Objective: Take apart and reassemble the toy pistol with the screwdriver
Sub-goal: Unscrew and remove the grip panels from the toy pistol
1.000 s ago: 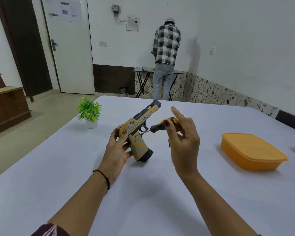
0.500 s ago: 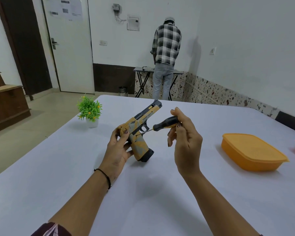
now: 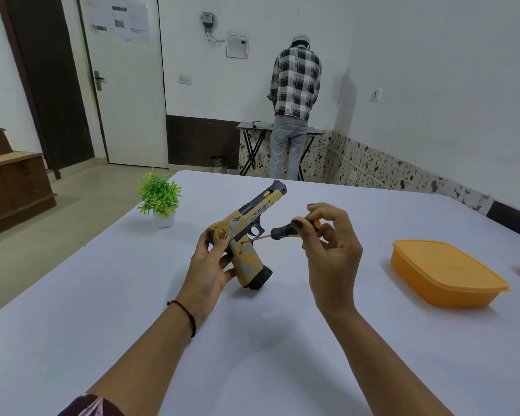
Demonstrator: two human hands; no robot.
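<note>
Left hand (image 3: pixel 210 265): my forearm comes in from the lower left, wrist straight, a dark band round it, palm turned toward the toy pistol (image 3: pixel 246 232).
Left fingers (image 3: pixel 222 242): clamped on the rear of the pistol, thumb across the back end and the rest wrapped behind the grip.
Toy pistol: upright in my left fingers, muzzle slanting up and away from me, butt down at the white worktop (image 3: pixel 117 325). I cannot tell if the butt touches it.
Right hand (image 3: pixel 332 259): raised off the worktop, wrist bent, back of the hand toward me.
Right fingers (image 3: pixel 300 228): thumb and forefinger pinch the black-and-yellow handle of the screwdriver (image 3: pixel 285 231). The others are loosely curled beside it.
Screwdriver: the shaft runs from my right fingers toward my left ones, its tip at the pistol's side just above the grip, behind the trigger guard.
Orange box (image 3: pixel 445 271): lidded, well out to the right of my right fingers.
Small plant (image 3: pixel 159 196): beyond my left fingers, to their left.
</note>
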